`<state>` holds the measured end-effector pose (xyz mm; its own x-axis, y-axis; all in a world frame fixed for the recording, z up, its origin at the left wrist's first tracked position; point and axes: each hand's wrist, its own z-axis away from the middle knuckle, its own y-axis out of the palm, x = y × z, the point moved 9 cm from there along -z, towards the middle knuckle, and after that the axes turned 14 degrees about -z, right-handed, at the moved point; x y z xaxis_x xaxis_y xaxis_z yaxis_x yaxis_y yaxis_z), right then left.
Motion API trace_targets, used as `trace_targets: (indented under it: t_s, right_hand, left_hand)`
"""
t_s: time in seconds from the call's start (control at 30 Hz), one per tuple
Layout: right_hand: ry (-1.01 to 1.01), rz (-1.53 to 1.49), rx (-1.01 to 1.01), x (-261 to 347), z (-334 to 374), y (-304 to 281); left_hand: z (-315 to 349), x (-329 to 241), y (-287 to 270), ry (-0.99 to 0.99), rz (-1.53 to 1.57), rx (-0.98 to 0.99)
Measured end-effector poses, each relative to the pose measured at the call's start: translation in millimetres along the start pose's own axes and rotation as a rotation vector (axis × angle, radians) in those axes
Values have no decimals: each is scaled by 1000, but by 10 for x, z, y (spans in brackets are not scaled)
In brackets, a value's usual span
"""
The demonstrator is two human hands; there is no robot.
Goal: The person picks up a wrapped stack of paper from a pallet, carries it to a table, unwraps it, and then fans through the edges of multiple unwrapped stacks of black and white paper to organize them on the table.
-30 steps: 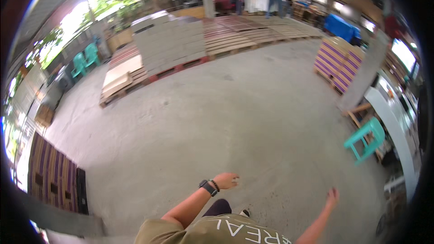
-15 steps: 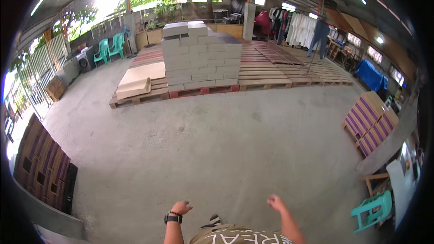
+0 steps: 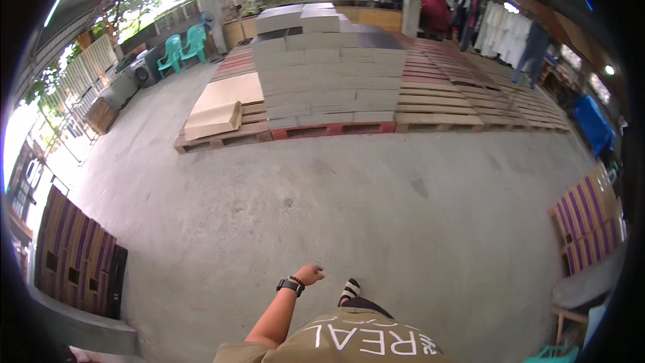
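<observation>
My left hand [image 3: 309, 273], with a dark watch and a beaded bracelet at its wrist, hangs over the concrete floor [image 3: 349, 215] in front of my body. It holds nothing, and its fingers are loosely apart. My right hand is out of view. Ahead, a tall stack of pale grey box-shaped blocks [image 3: 329, 81] rests on a red pallet [image 3: 332, 130], well beyond my left hand's reach. One of my feet [image 3: 350, 289], in a striped sandal or sock, shows just right of that hand.
Wooden pallets [image 3: 440, 109] flank the stack, with a tan sheet [image 3: 232, 91] on the left ones. Brown cartons with purple stripes stand at left [image 3: 74, 255] and right [image 3: 588, 218]. Green chairs [image 3: 183, 50] are at the far left, hanging clothes [image 3: 500, 30] at the far right.
The stack and pallets look larger and nearer. My left hand has swung forward and right in view. My right hand has dropped out of view, and a striped foot shows more fully.
</observation>
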<state>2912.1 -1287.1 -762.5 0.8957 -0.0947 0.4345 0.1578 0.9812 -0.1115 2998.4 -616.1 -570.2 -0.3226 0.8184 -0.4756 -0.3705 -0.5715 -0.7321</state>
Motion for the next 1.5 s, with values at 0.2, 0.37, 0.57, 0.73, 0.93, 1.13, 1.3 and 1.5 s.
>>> trace_targets:
  t_s: [0.2, 0.37, 0.57, 0.73, 0.93, 1.13, 1.3, 1.5]
  right_hand:
    - [-405, 414, 128, 3487, -583, 2949]
    - [-771, 242, 721, 6277, 1429, 5737]
    - [-1631, 289, 1054, 8382, 4309, 6358]
    - [-2082, 170, 1198, 9408, 5200, 5432]
    - [-1693, 611, 1469, 10331, 4527, 5894]
    - [-1697, 548, 1592, 11772, 3922, 5949]
    - [-1615, 374, 1827, 12954, 3417, 6337]
    - [-1275, 152, 1261, 14501, 1169, 7363]
  left_hand:
    - [-192, 1421, 158, -622, 464, 213]
    - [-800, 1759, 85, -913, 1072, -35]
    - [-2745, 2214, -942, -587, 642, 133]
    - [-5473, 1336, -2869, -318, 495, 33]
    - [-7338, -258, -4551, -106, 256, -89]
    - [-8590, -1288, -4277, -172, 436, 22]
    - [-8826, -1602, -4239, -179, 368, -10]
    - [-9530, -1625, -5677, -313, 981, -704]
